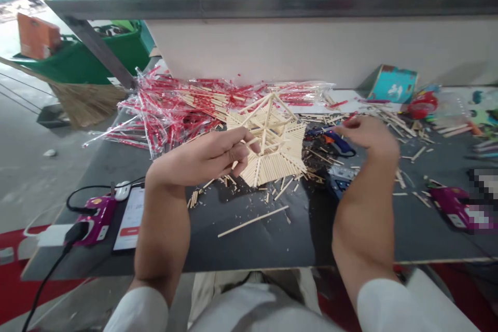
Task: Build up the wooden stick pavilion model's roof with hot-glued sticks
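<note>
One loose stick [252, 221] lies nearest you on the counter [241, 254], set slightly aslant, clear of the work. Level with it on your left sit a phone [130, 218] and a purple power strip [95, 218] with leads plugged in; a second purple unit [451, 207] stands off to the right. Mind those leads with your left forearm.

Beyond the stick, short offcuts [194, 198] and crumbs lie scattered along the near side of the star-shaped model [284, 155], which rests near the middle of the counter, its raised frame of sticks standing above a flat, pointed base. Your left fingers [235, 137] are bent over its left side, thumb close to them; whether they grip a strut, you cannot tell from this angle. Bear down lightly on the broad base rather than the thin frame, which looks easy to snap.

Your right fingers [350, 132] are curled just beyond the model's right side, over a blue tool [342, 145]. A red tip [352, 118] shows beside them, but whether they hold anything cannot be told. Lift clear of the model's points, and mind the debris around the tool.

Farther back lie bundled red-tipped sticks [155, 114] in clear wrap, and a turquoise box [395, 85] at right.
</note>
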The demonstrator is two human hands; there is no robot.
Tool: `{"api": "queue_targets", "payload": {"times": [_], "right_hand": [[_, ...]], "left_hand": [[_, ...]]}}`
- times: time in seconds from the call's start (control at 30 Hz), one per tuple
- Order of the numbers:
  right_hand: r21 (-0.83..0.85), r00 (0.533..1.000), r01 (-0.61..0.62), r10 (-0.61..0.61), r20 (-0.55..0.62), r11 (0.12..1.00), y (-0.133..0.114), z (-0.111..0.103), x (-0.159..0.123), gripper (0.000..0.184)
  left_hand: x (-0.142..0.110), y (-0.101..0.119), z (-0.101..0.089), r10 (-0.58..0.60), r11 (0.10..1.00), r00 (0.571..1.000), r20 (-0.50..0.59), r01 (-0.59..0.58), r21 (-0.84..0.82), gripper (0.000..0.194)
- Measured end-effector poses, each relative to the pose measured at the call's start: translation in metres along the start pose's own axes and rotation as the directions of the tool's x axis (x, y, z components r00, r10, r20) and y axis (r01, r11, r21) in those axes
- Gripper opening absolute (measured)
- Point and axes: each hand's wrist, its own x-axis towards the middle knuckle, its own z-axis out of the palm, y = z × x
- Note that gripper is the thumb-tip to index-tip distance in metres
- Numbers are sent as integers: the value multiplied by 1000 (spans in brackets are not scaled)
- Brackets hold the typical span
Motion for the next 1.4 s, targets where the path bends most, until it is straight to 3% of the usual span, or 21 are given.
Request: {"api": "queue_targets", "payload": {"times": [0.07, 0.1, 0.2, 0.23, 0.27, 0.33, 0.4, 0.53, 0.67, 0.73, 0.83, 1.03, 1.2, 1.4], "right_hand": [[92, 995, 8, 1, -96, 996, -30, -18, -19, 13], [293, 989, 87, -48, -138, 952, -49, -27, -33, 13], [640, 909, 412, -340, -240, 648, -111, -42, -80, 9], [686, 893, 417, -409, -187, 596, -131, -41, -95, 8], [705, 885, 379, -458, -86, 600, -148, -38, -107, 14], [792, 832, 260, -544, 107, 553, -175, -26, -122, 26], [840, 799, 197, -579, 161, 505, -189, -11, -125, 22], [818, 841, 215, -527, 122, 533, -190, 4, -115, 28], [844, 904, 199, -426, 38, 498, -180, -2, -106, 32], [873, 920, 180, -391, 13, 454, -180, -2, -104, 33], [908, 924, 126, -380, 39, 400, -185, 5, -106, 36], [912, 868, 92, -481, 124, 401, -193, 18, -110, 40], [856, 891, 115, -434, 136, 504, -191, 14, -110, 43], [777, 893, 100, -401, 206, 622, -185, 11, -106, 47]], "left_hand": [[2, 1, 3, 6, 998, 1000, 30, -4, -62, 22], [4, 1, 4, 20, 995, 999, 43, -16, -100, 22], [9, 1, 10, 79, 978, 994, 77, -62, -200, 23], [11, 1, 13, 93, 973, 992, 88, -72, -217, 24], [13, 0, 15, 103, 971, 991, 86, -81, -226, 25], [16, 0, 21, 107, 970, 994, 38, -95, -225, 26], [18, 1, 26, 91, 972, 995, -28, -95, -214, 27], [16, 7, 25, 23, 993, 995, -92, -34, -113, 27], [6, 16, 15, -5, 969, 989, -147, 41, 244, 36], [2, 18, 11, 7, 937, 989, -148, 45, 347, 37], [3, 16, 12, 28, 932, 991, -129, 21, 361, 36], [13, 9, 19, 64, 967, 980, -189, -14, 255, 36], [13, 11, 17, 41, 948, 977, -211, 29, 318, 34], [13, 8, 18, 61, 928, 913, -403, 96, 359, 22]]}}
